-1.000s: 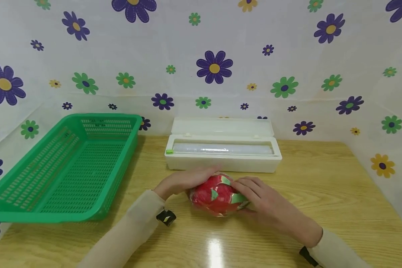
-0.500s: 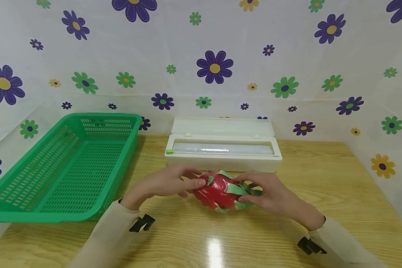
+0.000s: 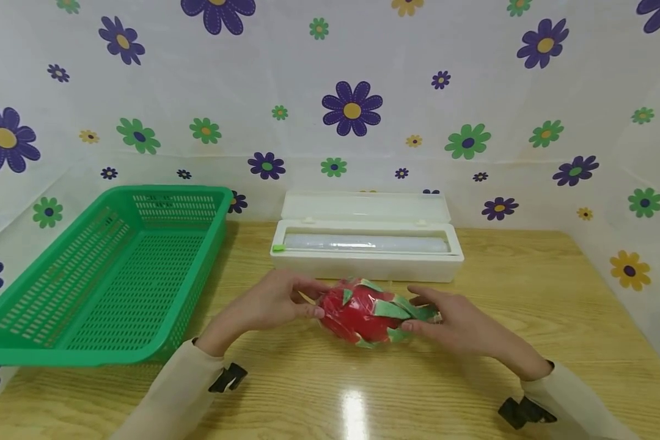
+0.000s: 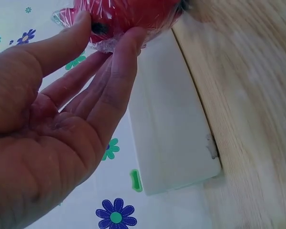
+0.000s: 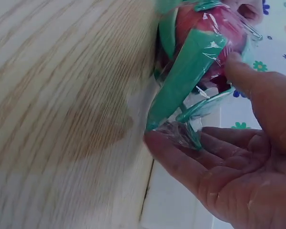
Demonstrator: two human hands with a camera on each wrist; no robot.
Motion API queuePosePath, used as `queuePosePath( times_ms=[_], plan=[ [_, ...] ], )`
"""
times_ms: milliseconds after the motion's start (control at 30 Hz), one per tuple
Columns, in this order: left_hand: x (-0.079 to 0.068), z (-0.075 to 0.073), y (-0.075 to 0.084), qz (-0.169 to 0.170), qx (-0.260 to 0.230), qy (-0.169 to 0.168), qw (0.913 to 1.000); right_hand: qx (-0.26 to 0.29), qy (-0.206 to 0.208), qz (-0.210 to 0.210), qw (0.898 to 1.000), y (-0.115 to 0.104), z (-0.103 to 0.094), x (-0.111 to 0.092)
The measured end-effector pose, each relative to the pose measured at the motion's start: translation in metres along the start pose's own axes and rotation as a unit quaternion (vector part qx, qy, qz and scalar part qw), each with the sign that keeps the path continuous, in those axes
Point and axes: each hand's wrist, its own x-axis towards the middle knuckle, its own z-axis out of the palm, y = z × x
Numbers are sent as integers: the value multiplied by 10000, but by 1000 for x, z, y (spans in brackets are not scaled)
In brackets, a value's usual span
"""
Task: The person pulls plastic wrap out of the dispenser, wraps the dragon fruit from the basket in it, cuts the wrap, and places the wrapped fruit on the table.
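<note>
A red dragon fruit with green leaf tips, wrapped in clear plastic film, lies on the table in the head view. My left hand is at its left end. In the left wrist view, the thumb and a fingertip touch the film around the dragon fruit, with the fingers long and loosely bent. At the leafy end is my right hand. In the right wrist view, its thumb lies against the dragon fruit, while the other fingers extend loosely beside the leaf tips. The fruit's underside is hidden.
Behind the fruit stands a white cling film box, lid raised, with a roll inside and a green slider at its left. A green plastic basket is at the left of the wooden table. Flower-printed cloth encloses the back and sides.
Both hands have moved outward from the fruit's top and sides to its two ends. The fruit has turned and shifted slightly right, its green leaf tips showing more.
</note>
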Motion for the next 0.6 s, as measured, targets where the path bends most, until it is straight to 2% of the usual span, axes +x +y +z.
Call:
queuePosePath(
  times_ms=[100, 367, 500, 600],
  plan=[
    [-1, 2, 2, -3, 54, 64, 10000, 39, 127, -7, 9999, -3, 0, 2],
    [-3, 10, 3, -242, 77, 273, 9993, -324, 946, -245, 9947, -12, 7, 3],
    [-5, 10, 0, -296, 3, 312, 9991, -308, 737, -698, 9944, -4, 2, 2],
    [-8, 10, -3, -47, -77, 239, 9997, -275, 283, -819, 9959, 3, -1, -4]
  ],
)
